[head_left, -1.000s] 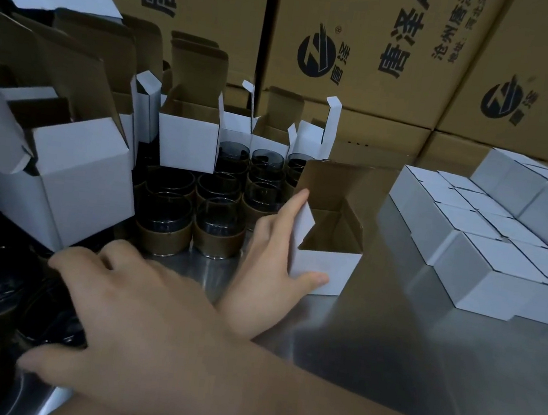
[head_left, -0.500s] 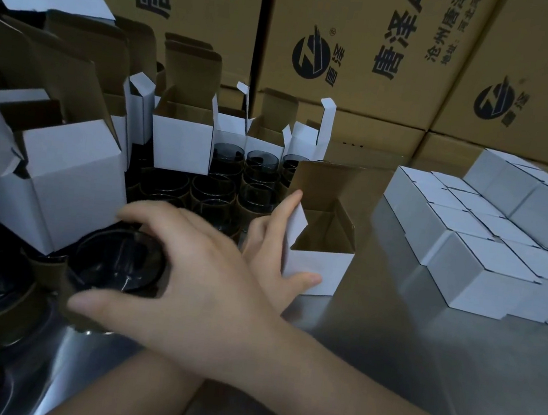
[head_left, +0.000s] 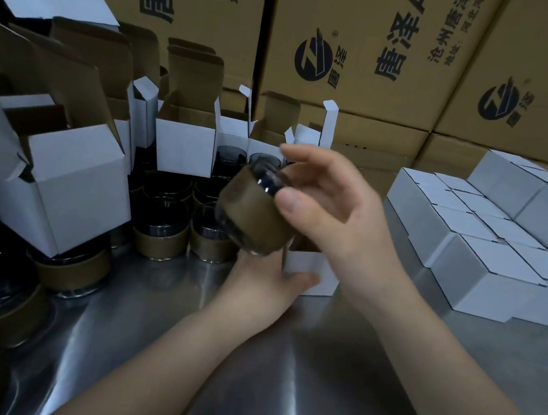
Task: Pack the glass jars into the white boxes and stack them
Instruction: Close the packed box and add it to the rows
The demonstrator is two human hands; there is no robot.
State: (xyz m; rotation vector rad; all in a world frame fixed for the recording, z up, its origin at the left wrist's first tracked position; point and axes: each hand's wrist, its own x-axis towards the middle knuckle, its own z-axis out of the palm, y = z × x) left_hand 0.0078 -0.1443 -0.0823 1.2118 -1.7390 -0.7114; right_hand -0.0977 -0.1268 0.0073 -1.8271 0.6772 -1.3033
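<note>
1. The right hand point(head_left: 331, 207) holds a glass jar point(head_left: 251, 211) in the air, tilted on its side, with the thumb on the near edge and the fingers curled over the far side.
2. This jar has a brown band around its body, and it hangs just above the open white box point(head_left: 309, 273).
3. The left hand point(head_left: 267, 282) grips the open white box at its left side; the thumb lies on the front wall, and the box stands on the metal surface point(head_left: 332, 369).
4. The forearm of the right hand crosses above the left forearm.
5. More glass jars point(head_left: 163, 228) stand upright in a group on the surface, to the left of the hands.
6. Empty boxes with open flaps point(head_left: 183, 144) stand behind and beside these jars, and some lean to the left.
7. Closed white boxes point(head_left: 486, 268) lie in rows at the right side, with a second layer at the far end.
8. Large brown cartons point(head_left: 371, 47) with printed characters are stacked behind everything.
</note>
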